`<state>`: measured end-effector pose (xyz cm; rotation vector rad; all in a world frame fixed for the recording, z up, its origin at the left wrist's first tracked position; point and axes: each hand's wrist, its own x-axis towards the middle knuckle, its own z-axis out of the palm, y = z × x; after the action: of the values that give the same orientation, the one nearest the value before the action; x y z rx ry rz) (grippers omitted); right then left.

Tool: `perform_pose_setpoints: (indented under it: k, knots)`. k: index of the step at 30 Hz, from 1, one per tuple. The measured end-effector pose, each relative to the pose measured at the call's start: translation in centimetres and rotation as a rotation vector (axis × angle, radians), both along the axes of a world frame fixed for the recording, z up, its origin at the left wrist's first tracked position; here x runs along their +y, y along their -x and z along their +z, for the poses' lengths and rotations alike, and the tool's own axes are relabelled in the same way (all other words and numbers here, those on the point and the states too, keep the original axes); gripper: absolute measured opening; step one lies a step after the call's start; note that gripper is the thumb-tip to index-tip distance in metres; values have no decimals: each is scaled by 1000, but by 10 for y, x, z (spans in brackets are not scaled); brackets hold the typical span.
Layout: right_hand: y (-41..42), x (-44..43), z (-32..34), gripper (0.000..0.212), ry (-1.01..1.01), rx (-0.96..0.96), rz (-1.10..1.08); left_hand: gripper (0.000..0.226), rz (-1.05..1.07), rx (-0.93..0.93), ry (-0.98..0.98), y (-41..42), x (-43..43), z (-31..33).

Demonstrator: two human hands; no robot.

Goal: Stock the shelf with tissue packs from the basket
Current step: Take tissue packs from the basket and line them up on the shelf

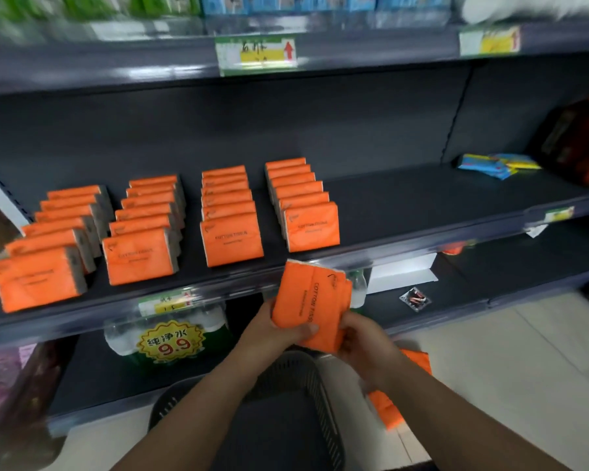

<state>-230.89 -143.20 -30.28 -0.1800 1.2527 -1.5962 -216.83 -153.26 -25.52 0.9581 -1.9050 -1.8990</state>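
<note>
Orange tissue packs (232, 243) stand in rows on the left half of the dark middle shelf (422, 202). Both hands hold a small stack of orange tissue packs (306, 300) upright, just below the shelf's front edge. My left hand (276, 331) grips the stack from the left with the thumb across its front. My right hand (364, 338) holds its lower right corner. The dark mesh basket (306, 379) sits on the floor under my forearms. More orange packs (388, 409) show beneath my right forearm; whether they lie in the basket or beside it I cannot tell.
The shelf's right half holds blue-yellow packets (497, 164) and a red-black bag (575, 144). Bottled water with a 9.9 price sticker (170, 338) stands on the lower shelf, next to a white box (402, 273) and a small packet (415, 299). Price tags hang on the upper shelf edge.
</note>
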Motion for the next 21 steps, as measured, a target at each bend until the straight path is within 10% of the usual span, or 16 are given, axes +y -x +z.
perform_pose_setpoints:
  k: [9, 14, 21]
  knots:
    - [55, 9, 46, 29, 61, 231, 55, 57, -20, 175, -311, 48, 8, 25]
    - [66, 17, 54, 27, 256, 124, -98, 29, 99, 283, -458, 87, 13, 32]
    - [75, 10, 47, 51, 356, 188, -111, 49, 192, 445, -369, 145, 31, 30]
